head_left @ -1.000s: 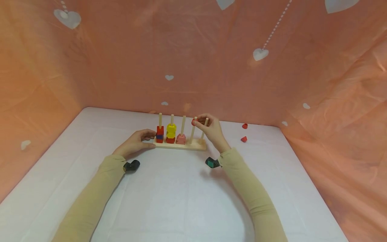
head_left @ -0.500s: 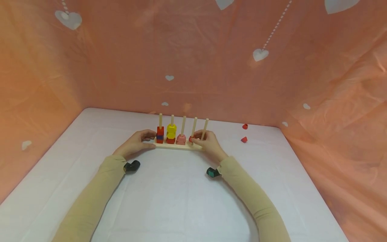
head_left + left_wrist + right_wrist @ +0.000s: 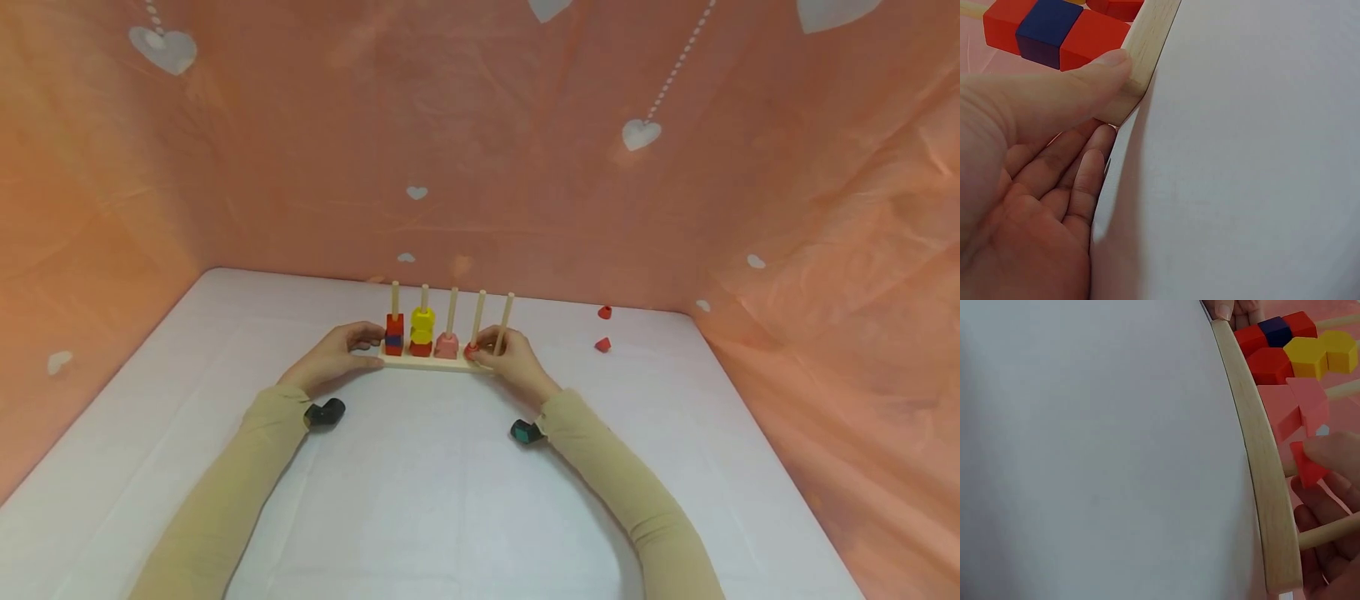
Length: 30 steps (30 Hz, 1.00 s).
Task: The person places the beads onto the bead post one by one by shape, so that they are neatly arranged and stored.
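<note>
A wooden peg stand (image 3: 431, 364) has several upright pegs in a row. My left hand (image 3: 333, 354) holds its left end; in the left wrist view the thumb (image 3: 1107, 65) lies on the base's edge and the fingers are by its end. My right hand (image 3: 519, 364) pinches a small red bead (image 3: 1311, 472) low on the fourth peg, just above the base; the thumb hides part of it. Red and blue blocks (image 3: 1050, 31) fill the first peg's lower part. Yellow blocks (image 3: 422, 323) top a red one on the second. Pink blocks (image 3: 1282, 409) sit on the third.
Two loose red beads (image 3: 603, 344) lie on the white tabletop (image 3: 420, 500) to the right of the stand. An orange cloth (image 3: 480, 150) with white hearts hangs behind and beside the table. Dark wrist devices (image 3: 325, 413) jut inward from both sleeves.
My right hand has come down with the red bead, from the top of the fourth peg to near the base. The left hand has stayed at the stand's left end.
</note>
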{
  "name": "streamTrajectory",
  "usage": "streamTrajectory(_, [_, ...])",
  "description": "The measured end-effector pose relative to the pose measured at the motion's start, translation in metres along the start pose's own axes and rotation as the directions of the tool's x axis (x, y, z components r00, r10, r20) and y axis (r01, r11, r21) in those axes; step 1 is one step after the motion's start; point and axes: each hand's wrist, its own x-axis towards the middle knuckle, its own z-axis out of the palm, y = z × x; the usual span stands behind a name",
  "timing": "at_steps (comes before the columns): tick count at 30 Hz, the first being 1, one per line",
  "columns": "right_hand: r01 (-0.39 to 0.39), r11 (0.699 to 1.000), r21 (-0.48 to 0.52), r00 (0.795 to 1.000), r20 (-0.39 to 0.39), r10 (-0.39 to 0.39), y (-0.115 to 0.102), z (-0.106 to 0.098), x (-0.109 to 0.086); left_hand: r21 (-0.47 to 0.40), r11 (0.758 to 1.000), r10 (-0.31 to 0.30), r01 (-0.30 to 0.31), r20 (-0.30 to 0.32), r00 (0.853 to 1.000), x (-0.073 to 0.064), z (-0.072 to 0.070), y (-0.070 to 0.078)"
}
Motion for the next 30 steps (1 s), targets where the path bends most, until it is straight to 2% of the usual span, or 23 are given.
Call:
streamTrajectory(7, [-0.008, 1.0, 0.023, 1.0, 0.003, 0.008, 0.003, -0.005, -0.009, -0.001, 1.0, 0.001, -0.001, 0.006, 1.0, 0.0, -0.001, -0.002])
streamTrajectory(12, [0.017, 1.0, 0.018, 1.0, -0.016, -0.017, 0.004, -0.022, -0.02, -0.013, 1.0, 0.009, -0.009, 0.007, 1.0, 0.0, -0.002, -0.001])
streamTrajectory(16, [0.055, 0.998, -0.02, 0.997, -0.051, -0.056, 0.004, -0.046, -0.031, -0.019, 0.999, 0.028, -0.028, 0.01, 1.0, 0.001, -0.003, -0.001])
streamTrajectory(23, [0.058, 0.996, -0.071, 0.98, -0.184, -0.071, -0.019, -0.095, -0.061, -0.013, 1.0, 0.019, -0.019, 0.008, 1.0, 0.0, -0.003, 0.0])
streamTrajectory(28, [0.014, 0.996, -0.093, 0.954, -0.297, -0.041, 0.001, -0.127, -0.069, 0.006, 1.0, 0.023, -0.023, 0.008, 1.0, 0.0, -0.003, 0.0])
streamTrajectory(30, [0.004, 0.993, -0.118, 0.943, -0.33, -0.043, 0.016, -0.138, -0.07, 0.008, 1.0, 0.022, -0.022, 0.009, 1.0, 0.001, -0.003, 0.0])
